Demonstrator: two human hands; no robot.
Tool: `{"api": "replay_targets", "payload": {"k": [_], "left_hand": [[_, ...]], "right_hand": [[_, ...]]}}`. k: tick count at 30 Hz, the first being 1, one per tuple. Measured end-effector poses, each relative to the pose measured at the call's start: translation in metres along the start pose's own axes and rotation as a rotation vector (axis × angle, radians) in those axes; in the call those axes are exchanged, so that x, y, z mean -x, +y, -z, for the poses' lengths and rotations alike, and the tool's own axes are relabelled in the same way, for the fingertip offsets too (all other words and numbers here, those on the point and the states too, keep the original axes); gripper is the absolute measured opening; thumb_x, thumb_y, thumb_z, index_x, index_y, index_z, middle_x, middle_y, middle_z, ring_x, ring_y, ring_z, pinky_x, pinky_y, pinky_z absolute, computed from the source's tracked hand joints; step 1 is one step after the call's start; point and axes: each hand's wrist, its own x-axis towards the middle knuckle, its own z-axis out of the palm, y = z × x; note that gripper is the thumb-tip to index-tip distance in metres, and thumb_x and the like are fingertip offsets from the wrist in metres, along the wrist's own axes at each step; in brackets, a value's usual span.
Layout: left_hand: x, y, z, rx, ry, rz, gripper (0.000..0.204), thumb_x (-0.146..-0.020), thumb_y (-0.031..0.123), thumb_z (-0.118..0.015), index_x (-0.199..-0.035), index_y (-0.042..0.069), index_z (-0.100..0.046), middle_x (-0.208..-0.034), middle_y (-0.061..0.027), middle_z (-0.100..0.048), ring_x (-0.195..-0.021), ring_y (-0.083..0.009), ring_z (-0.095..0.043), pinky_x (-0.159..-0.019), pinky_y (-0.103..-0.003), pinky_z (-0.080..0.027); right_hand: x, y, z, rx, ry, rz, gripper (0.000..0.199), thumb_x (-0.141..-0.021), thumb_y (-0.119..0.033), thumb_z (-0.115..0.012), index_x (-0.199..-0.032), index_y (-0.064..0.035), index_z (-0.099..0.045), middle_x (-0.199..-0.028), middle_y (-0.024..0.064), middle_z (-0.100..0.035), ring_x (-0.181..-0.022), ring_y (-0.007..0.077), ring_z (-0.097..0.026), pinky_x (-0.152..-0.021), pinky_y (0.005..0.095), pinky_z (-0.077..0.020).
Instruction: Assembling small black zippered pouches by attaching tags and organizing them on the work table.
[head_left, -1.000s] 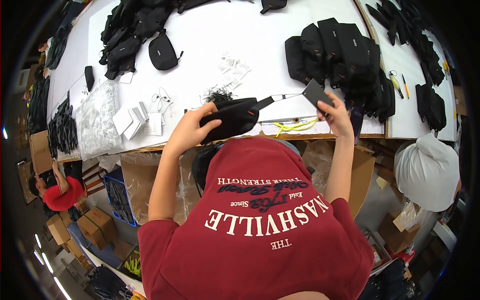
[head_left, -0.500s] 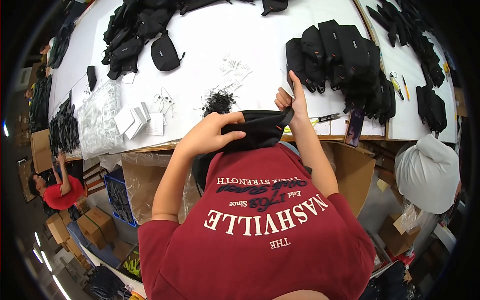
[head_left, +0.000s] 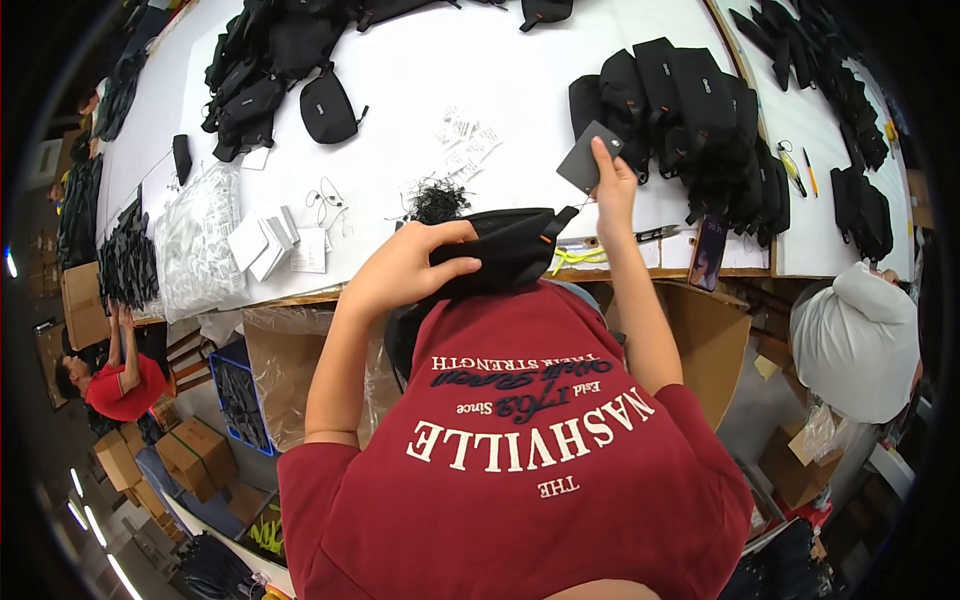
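My left hand grips a black fabric pouch at the table's near edge, thumb and fingers pinching its left side. An orange tab shows near the pouch's right end. Up and to the right, my right hand holds a dark grey hang tag between thumb and fingers. A thin string seems to run from the tag down to the pouch's right corner. Just beyond the pouch lies a small heap of black strings.
Finished-looking black pouches are piled at the right, others at the far left. White cards and a clear plastic bag lie left. A phone and snips sit near the right edge. Other people work on both sides.
My right hand has turned and risen slightly away from the pouch, bringing the tag's dark face into view. The pouch's right end has shifted a little left and down.
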Motion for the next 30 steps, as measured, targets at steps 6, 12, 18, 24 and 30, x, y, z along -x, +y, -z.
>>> {"api": "replay_targets", "payload": {"k": [6,12,18,24,30], "left_hand": [[-0.018,0.002,-0.010,-0.218,0.044,-0.065,0.017,-0.076,0.012,-0.068,-0.088,0.003,-0.061,-0.115,-0.0128,-0.057,-0.095,-0.0320,-0.057,-0.079,-0.036,-0.047],[-0.040,-0.012,-0.023,-0.396,0.045,-0.452,0.017,-0.073,0.013,-0.070,-0.086,0.007,-0.063,-0.088,-0.0073,-0.061,-0.095,-0.0258,-0.055,-0.086,-0.039,-0.042],[-0.079,-0.070,-0.019,0.311,0.069,-0.015,0.025,-0.086,0.029,-0.062,-0.086,0.004,-0.066,-0.084,-0.0072,-0.065,-0.084,-0.0165,-0.060,-0.079,-0.031,-0.046],[-0.118,-0.192,-0.032,-0.525,0.564,0.234,0.026,-0.076,0.021,-0.071,-0.095,0.004,-0.062,-0.090,-0.0123,-0.060,-0.096,-0.0277,-0.055,-0.084,-0.037,-0.045],[-0.120,-0.149,-0.014,-0.062,0.621,0.307,0.017,-0.080,0.019,-0.068,-0.091,0.006,-0.067,-0.078,-0.0115,-0.069,-0.072,-0.0281,-0.066,-0.078,-0.033,-0.048]], "right_hand": [[0.028,-0.069,-0.012,0.719,-0.539,0.369,0.040,-0.081,-0.036,-0.069,-0.061,-0.0019,-0.065,-0.048,0.0034,-0.052,-0.045,0.0112,-0.043,-0.044,0.0283,-0.0311],[0.047,-0.067,-0.007,1.158,-0.919,0.311,0.042,-0.084,-0.044,-0.058,-0.075,-0.0049,-0.070,-0.056,0.0157,-0.057,-0.048,0.0285,-0.052,-0.051,0.0364,-0.0406],[0.055,-0.064,0.017,1.030,-0.966,0.171,0.037,-0.078,-0.032,-0.072,-0.066,0.0010,-0.060,-0.048,0.0126,-0.047,-0.041,0.0132,-0.040,-0.045,0.0295,-0.0322],[0.059,-0.062,0.023,1.022,-0.921,0.222,0.041,-0.078,-0.029,-0.072,-0.059,0.0013,-0.053,-0.045,0.0088,-0.046,-0.039,0.0137,-0.038,-0.044,0.0283,-0.0317],[0.052,-0.055,0.034,1.180,-0.759,0.752,0.025,-0.074,-0.029,-0.072,-0.065,-0.0065,-0.066,-0.051,0.0115,-0.055,-0.047,0.0306,-0.053,-0.047,0.0361,-0.0410]]}}
